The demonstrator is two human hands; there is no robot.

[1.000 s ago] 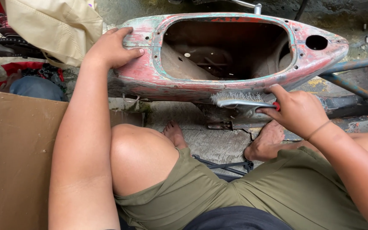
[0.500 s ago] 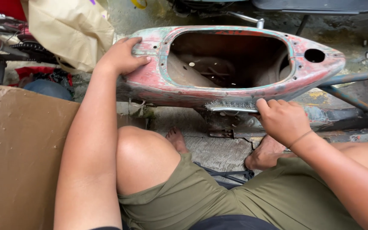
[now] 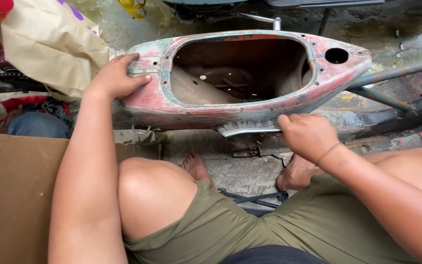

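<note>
A worn scooter body shell (image 3: pixel 250 100), red with green and bare patches, lies in front of me with its hollow opening facing up. My left hand (image 3: pixel 116 76) rests flat on the shell's left end, fingers spread over the rim. My right hand (image 3: pixel 306 134) is closed around the handle of a wire brush (image 3: pixel 245 128), whose bristles press against the shell's near side. My knees and bare feet (image 3: pixel 199 166) are below the shell.
A brown cardboard sheet (image 3: pixel 15 195) lies at the left. A tan bag (image 3: pixel 50 44) sits at the upper left over dark clutter. Metal tubes (image 3: pixel 391 83) run off to the right. Wet concrete ground (image 3: pixel 245 176) lies under the shell.
The right hand with the brush has slid left along the shell's near side. The left hand stays on the shell's left end. The view has shifted slightly.
</note>
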